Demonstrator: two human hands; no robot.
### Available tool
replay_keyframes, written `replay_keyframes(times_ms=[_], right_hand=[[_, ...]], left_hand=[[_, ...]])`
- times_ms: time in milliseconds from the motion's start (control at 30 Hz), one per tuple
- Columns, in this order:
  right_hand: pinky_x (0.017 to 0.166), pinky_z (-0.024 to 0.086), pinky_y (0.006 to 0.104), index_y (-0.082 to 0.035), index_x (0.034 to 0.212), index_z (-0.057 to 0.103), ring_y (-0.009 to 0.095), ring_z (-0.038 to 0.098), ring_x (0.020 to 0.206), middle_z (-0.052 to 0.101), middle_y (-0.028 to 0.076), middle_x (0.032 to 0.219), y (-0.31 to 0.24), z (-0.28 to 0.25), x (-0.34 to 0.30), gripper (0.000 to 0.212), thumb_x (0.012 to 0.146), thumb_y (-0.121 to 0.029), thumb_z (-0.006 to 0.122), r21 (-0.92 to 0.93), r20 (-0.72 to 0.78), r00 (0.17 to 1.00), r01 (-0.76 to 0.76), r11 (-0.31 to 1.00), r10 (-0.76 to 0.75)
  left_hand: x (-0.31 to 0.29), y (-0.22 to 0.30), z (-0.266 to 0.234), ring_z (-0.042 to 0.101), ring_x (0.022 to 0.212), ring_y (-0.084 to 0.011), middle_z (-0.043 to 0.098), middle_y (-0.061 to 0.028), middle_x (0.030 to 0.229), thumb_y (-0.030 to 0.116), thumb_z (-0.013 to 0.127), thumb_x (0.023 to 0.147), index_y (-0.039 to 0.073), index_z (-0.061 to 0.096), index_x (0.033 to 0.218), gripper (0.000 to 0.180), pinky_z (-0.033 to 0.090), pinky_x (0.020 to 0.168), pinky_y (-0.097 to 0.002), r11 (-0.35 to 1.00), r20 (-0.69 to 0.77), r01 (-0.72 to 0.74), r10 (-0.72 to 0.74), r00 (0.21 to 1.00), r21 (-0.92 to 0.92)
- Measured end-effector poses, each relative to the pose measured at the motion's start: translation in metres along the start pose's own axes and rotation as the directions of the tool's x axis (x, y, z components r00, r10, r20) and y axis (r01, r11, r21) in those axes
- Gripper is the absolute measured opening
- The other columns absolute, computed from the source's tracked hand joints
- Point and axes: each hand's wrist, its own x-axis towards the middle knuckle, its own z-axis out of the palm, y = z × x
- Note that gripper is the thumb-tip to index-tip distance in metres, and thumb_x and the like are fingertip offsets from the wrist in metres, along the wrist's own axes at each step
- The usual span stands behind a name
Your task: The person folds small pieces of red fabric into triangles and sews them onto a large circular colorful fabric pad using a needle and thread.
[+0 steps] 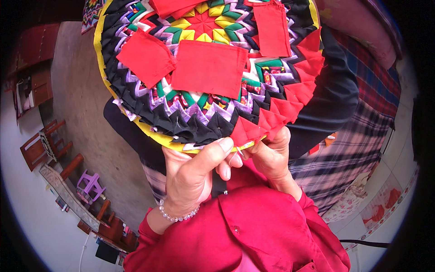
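A round patchwork piece (195, 129) of folded cloth points rests over my lap, with a yellow rim and rings of black, lilac, green and yellow around a red star. Red folded points run along its right edge. My left hand (192, 172) grips the near rim, thumb on top and fingers underneath. Close beside it, my right hand (272, 156) is closed on the rim below the red points. A short white thread (239, 152) shows between the hands; any needle is too small to make out. Loose red cloth pieces (209, 68) lie on top of the patchwork.
A plaid cloth (340, 165) covers the seat to my right, with small red and orange scraps (331, 139) on it. Far left on the floor stand a purple plastic stool (90, 186) and wooden furniture (41, 145). A pink cushion (358, 27) sits at upper right.
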Motion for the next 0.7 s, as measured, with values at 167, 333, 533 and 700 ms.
replay_keyframes(times_ms=[167,333,533,700], right_hand=[[0.053,0.043,0.0246,0.005,0.083,0.063,0.012,0.057,0.060,0.062,0.007,0.074,0.001,0.005,0.003,0.009,0.080,0.011,0.056,0.028,-0.040,0.999,-0.007,1.000,0.008],[0.055,0.044,0.0244,0.004,0.087,0.062,0.011,0.058,0.061,0.063,0.007,0.077,0.003,0.012,0.002,0.007,0.084,0.008,0.058,0.106,-0.087,0.996,-0.006,0.994,0.015],[0.056,0.045,0.0239,0.003,0.092,0.062,0.011,0.059,0.064,0.064,0.007,0.080,0.005,0.011,0.002,0.005,0.087,0.002,0.062,0.065,-0.046,0.996,0.073,0.995,-0.071],[0.057,0.046,0.0237,0.003,0.094,0.062,0.011,0.059,0.065,0.064,0.006,0.080,-0.001,0.013,0.003,0.006,0.090,0.000,0.061,-0.064,0.013,0.993,0.117,0.991,-0.117]], left_hand=[[0.001,0.001,-0.002,0.059,0.051,-0.0138,0.066,-0.0126,0.068,-0.001,0.062,0.084,-0.004,0.066,0.082,0.006,0.046,0.048,-0.0219,0.998,0.021,0.051,-0.050,0.999,-0.042],[0.001,0.002,-0.005,0.059,0.051,-0.0148,0.066,-0.0135,0.068,-0.001,0.063,0.084,-0.005,0.067,0.085,0.006,0.046,0.047,-0.0219,0.996,0.040,0.069,-0.067,0.997,-0.062],[-0.001,0.004,0.003,0.057,0.046,-0.0161,0.065,-0.0161,0.066,0.003,0.061,0.084,-0.006,0.065,0.081,0.010,0.043,0.042,-0.0221,0.999,-0.010,0.040,-0.041,0.999,-0.025],[0.000,0.002,0.000,0.056,0.046,-0.0146,0.065,-0.0144,0.065,0.002,0.060,0.084,-0.005,0.066,0.081,0.010,0.042,0.041,-0.0213,1.000,-0.011,0.016,-0.015,1.000,0.020]])
